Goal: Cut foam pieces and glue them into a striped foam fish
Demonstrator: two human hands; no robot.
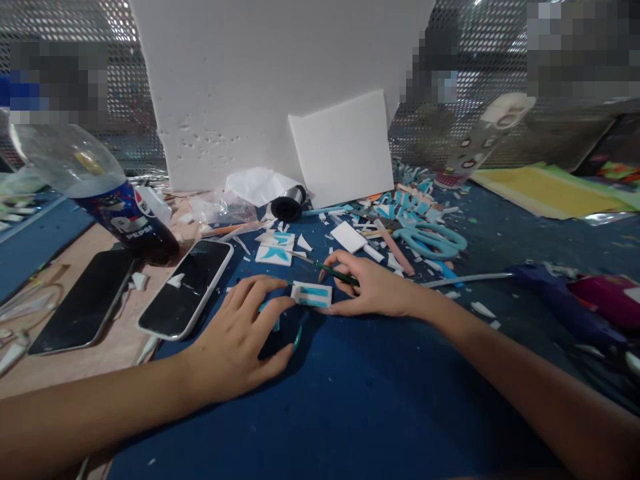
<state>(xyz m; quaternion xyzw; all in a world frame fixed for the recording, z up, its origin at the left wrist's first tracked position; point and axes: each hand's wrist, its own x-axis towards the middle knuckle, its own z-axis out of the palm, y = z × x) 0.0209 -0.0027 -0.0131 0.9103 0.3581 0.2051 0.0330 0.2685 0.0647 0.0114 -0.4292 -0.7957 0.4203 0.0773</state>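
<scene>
The right hand [367, 287] pinches a thin, dark green stick tool [345, 274], and its thin end points left. The left hand [245, 327] is loosely open and palm down, with two fingertips touching a small, flat, white block with a bright blue stripe [313, 294]. Its thumb sticks out, away from that block. The striped block lies on the dark blue tabletop [350, 393], right between the two hands, and the right thumb is just beside its right end.

Just past the left hand's fingers is a flat white square with bright blue shapes [276, 249]. Past the right hand lie a plain white flat block [349, 236] and, more to the right, light blue scissors [431, 241]. Behind them is a messy heap of white and blue scraps [413, 200].

To the left of the left hand is a black phone with a white edge [186, 287]. Farther left are a darker black phone [85, 300] and a clear Pepsi bottle with a blue label [120, 213], which has dark drink inside.
</scene>
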